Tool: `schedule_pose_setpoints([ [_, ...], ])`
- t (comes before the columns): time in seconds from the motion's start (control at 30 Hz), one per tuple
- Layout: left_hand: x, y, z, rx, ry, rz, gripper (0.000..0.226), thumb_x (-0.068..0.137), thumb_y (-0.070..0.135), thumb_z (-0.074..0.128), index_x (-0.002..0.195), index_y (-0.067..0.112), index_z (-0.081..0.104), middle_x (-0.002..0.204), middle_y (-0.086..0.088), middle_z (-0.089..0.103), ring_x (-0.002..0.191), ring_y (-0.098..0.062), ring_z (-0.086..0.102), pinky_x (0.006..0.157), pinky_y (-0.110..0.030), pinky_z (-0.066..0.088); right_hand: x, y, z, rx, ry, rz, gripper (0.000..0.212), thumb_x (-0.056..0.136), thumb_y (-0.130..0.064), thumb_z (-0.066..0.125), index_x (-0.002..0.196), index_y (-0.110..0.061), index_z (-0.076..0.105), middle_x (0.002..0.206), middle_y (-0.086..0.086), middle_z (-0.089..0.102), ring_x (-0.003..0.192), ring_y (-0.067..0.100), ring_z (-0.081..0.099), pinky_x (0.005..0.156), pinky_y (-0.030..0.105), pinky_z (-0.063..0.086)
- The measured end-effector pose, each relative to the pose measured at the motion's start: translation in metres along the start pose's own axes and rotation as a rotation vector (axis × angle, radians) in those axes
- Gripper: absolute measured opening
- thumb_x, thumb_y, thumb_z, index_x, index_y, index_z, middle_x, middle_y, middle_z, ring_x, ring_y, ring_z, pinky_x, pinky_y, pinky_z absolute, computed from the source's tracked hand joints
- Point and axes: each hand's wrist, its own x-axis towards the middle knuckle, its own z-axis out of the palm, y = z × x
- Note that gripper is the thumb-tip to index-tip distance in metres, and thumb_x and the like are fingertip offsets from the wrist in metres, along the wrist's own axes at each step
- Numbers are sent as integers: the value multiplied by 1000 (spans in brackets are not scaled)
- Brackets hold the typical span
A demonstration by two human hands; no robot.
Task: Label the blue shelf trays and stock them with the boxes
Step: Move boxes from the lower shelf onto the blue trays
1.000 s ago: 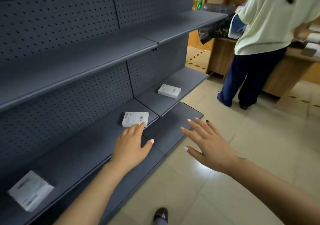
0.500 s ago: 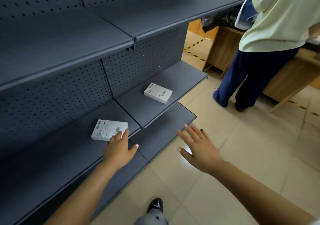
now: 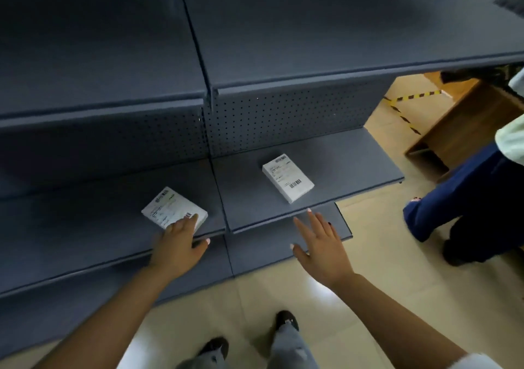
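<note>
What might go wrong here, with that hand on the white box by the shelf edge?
1. The left box lies near the shelf's front edge; the left hand, whose straight fingers rest on it without gripping, might drag it off.
2. The right hand hovers open below the right box, too far off to catch it.
3. A bystander's legs stand close by; stepping sideways might cause a bump.

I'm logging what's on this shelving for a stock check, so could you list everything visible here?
White boxes: two, white with barcode labels, one on the left tray, one on the right tray, same shelf level.
Shelf trays: several, dark blue-grey, tiered, pegboard back.
Wooden counter: one, brown, far right.
Floor tape: yellow-black, by the counter.
Bystander: one, navy trousers, right edge.
Shoes: two, dark, bottom.
Left hand: fingers touching the left box.
Right hand: spread open, holding nothing, in front of the tray edge.
</note>
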Motion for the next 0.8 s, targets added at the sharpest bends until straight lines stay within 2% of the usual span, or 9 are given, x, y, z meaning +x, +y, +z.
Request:
schedule_pose_setpoints([
  [0.13, -1, 23, 21, 53, 51, -140, 71, 89, 48, 54, 146, 16, 27, 151, -8, 30, 135, -28, 30, 110, -43, 27, 33, 35, -2, -4, -85, -117, 60, 96, -52, 33, 149, -30, 15, 159, 3, -1, 145, 23, -4, 116, 36, 3],
  [0.3, 23, 38, 41, 118, 39, -324, 74, 89, 52, 48, 149, 20, 19, 154, -7, 23, 139, -27, 22, 111, -43, 21, 74, 63, -3, -9, -122, -180, 71, 85, -63, 14, 149, -31, 16, 159, 3, 3, 145, 24, 0, 116, 38, 8],
  [0.37, 39, 32, 47, 128, 24, -371, 77, 89, 53, 47, 150, 20, 14, 155, -8, 17, 141, -28, 16, 113, -47, 20, 88, 68, 3, -22, -130, -192, 67, 89, -60, 21, 149, -30, 17, 159, 3, 4, 145, 23, 1, 116, 38, 10],
  [0.53, 83, 2, 67, 181, -19, -419, 84, 90, 56, 44, 150, 23, -4, 159, -7, -2, 144, -29, -1, 113, -53, 16, 115, 79, 23, 1, -132, -217, 61, 94, -55, 30, 149, -31, 16, 158, 2, 6, 145, 22, 2, 116, 37, 11],
  [0.67, 100, -13, 92, 243, -96, -411, 88, 87, 58, 48, 150, 26, -5, 158, -6, -5, 143, -29, -3, 104, -58, 30, 133, 94, 43, 6, -144, -214, 59, 95, -51, 36, 148, -31, 18, 158, 1, 7, 145, 22, 3, 116, 39, 13],
  [0.8, 89, -4, 116, 247, -40, -340, 89, 87, 57, 49, 150, 26, -5, 158, -6, -12, 144, -29, -12, 104, -55, 32, 142, 106, 58, 25, -160, -204, 60, 95, -49, 39, 148, -29, 21, 158, 2, 9, 145, 22, 5, 116, 40, 15],
])
